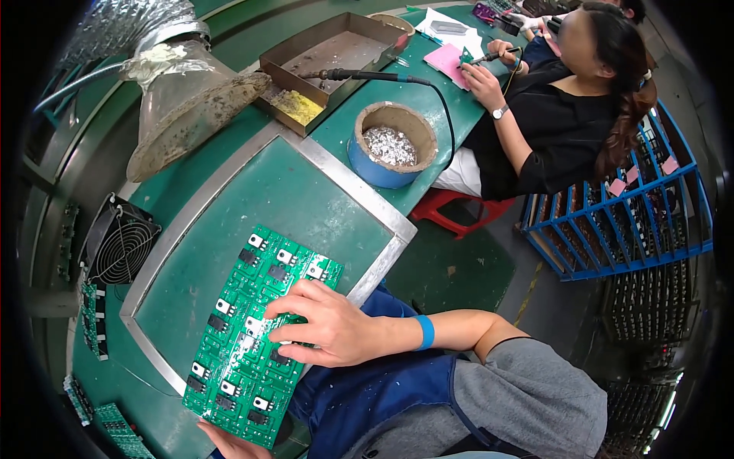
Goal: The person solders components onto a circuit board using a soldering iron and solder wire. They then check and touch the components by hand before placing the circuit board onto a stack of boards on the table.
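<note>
A green circuit board [237, 363] with several flat black-and-silver transistors is tilted over the near part of a metal-framed green panel. My left hand [229, 444] grips its lower edge; most of that hand is hidden beneath the board or cut off by the picture's edge. Above the board's middle, my right hand [329, 325] reaches in from the right with a blue band on its wrist. Its fingers are bent and apart, with the tips at the transistors in the middle row. Between them I make out nothing held.
A metal frame [382, 252] borders the work panel. Beyond it are a blue round pot [378, 180] with silvery bits, a soldering iron [344, 74] across a metal tray [310, 126], and a fume hood [180, 126]. A fan [126, 245] stands left. A co-worker [550, 122] sits far right.
</note>
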{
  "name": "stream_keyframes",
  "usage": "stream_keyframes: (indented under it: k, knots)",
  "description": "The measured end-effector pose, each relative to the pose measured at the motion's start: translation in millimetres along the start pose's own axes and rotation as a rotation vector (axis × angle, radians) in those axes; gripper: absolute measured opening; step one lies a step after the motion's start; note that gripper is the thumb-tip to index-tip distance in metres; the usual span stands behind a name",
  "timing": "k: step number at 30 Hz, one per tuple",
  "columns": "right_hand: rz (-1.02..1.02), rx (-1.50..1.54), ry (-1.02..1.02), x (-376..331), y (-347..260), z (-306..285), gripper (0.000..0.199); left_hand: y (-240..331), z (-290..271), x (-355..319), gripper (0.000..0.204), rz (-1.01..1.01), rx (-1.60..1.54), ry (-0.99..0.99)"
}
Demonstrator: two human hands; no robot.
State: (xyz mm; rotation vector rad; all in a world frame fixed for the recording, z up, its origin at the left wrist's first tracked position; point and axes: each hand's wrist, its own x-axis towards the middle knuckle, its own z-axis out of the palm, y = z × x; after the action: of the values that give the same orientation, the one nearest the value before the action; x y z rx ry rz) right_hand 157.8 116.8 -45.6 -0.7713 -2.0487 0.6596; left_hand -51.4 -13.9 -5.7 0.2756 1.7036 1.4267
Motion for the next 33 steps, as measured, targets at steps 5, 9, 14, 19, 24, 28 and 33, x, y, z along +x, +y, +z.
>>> stream_keyframes:
  k: [5,9,14,19,24,28,33]
  knots:
    - [-0.012,0.031,0.028,-5,0,-7,0.018,3,-2,-5,0.062,-0.031,-0.078,0.006]
    - [-0.019,-0.035,0.036,-11,-2,-8,0.021,-1,-7,-1,0.063,-0.051,-0.095,-0.019]
    - [-0.018,0.033,0.046,-17,-2,-7,0.021,-17,-25,-5,0.067,0.089,0.028,-0.048]
    - [-0.056,-0.132,0.080,-22,6,-38,0.017,-25,-22,19,0.048,-0.066,-0.461,0.075]
    - [0.110,-0.225,0.094,-34,15,-57,0.003,-42,-49,34,0.043,0.018,-0.619,-0.331]
    - [0.144,-0.249,0.090,-40,16,-51,0.011,-41,-51,31,0.043,0.049,-0.583,-0.299]
    - [0.133,-0.259,0.080,-41,16,-45,0.018,-42,-53,29,0.045,0.035,-0.587,-0.279]
